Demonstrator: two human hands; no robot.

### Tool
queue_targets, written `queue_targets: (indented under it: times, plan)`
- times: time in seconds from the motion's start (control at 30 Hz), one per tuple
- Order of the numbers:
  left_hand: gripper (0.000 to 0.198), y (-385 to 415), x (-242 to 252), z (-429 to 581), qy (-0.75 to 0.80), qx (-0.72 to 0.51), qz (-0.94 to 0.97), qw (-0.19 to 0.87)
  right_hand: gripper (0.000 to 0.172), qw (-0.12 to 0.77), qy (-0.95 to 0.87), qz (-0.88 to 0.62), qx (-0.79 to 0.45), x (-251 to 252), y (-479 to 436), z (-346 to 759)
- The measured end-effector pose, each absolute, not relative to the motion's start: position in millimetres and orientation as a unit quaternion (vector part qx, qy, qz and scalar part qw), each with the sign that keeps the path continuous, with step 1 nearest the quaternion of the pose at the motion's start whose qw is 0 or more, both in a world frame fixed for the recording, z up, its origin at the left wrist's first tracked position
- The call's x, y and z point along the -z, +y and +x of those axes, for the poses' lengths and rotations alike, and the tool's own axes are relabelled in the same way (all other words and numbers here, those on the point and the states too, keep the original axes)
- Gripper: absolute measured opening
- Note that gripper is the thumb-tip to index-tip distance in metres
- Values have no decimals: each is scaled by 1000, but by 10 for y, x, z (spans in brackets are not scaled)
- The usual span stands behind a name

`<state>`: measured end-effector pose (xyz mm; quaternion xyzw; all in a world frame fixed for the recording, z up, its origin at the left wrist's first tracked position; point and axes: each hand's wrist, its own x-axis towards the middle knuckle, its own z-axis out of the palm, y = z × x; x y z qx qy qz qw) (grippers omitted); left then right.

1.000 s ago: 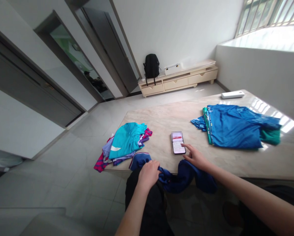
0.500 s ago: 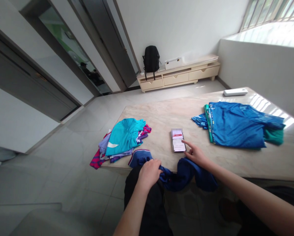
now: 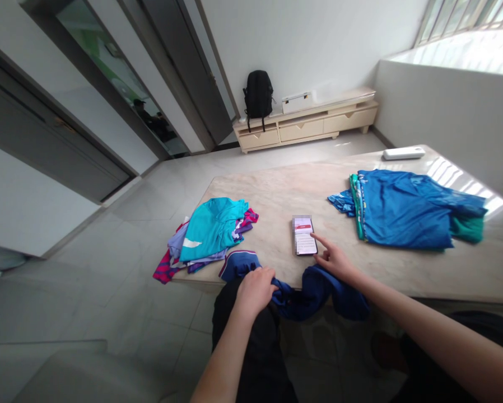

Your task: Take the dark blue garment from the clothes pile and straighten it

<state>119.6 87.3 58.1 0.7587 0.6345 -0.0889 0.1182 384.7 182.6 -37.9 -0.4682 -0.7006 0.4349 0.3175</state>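
A phone [image 3: 305,237] with a lit screen lies flat on the table. My right hand [image 3: 338,262] points at it, its index fingertip at the screen's right edge and its thumb near the lower corner; it holds nothing. A navy garment [image 3: 316,288] with a striped edge droops over the table's near edge. My left hand [image 3: 256,288] rests above my knee with its fingers curled on this garment; its fingertips are partly hidden. Left of the phone is a pile of clothes with a turquoise garment [image 3: 213,226] on top. Folded blue clothing [image 3: 403,210] lies stacked at the right.
The marble-look table [image 3: 276,187] spans the middle. A white oblong case [image 3: 404,153] sits at its far right. Beyond stands a low cabinet [image 3: 302,133] bearing a black backpack [image 3: 258,95] and a white box [image 3: 297,102]. A person [image 3: 150,120] appears beyond the left doorway.
Text on the phone's screen looks slightly different. Both hands keep nearly the same pose, and the whole view has shifted a little.
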Motion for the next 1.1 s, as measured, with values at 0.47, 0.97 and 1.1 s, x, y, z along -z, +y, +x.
queue_targets:
  times: [0.47, 0.97, 1.1]
  plan:
    - [11, 879, -621, 1222, 636, 104, 755, 124, 75, 307, -698, -476, -439, 343, 1804, 3848]
    - [13, 886, -614, 1226, 637, 107, 752, 131, 72, 324, -688, -480, -437, 340, 1785, 3843]
    - [13, 886, -607, 1224, 638, 105, 752, 130, 72, 322, -688, -482, -437, 333, 1778, 3840]
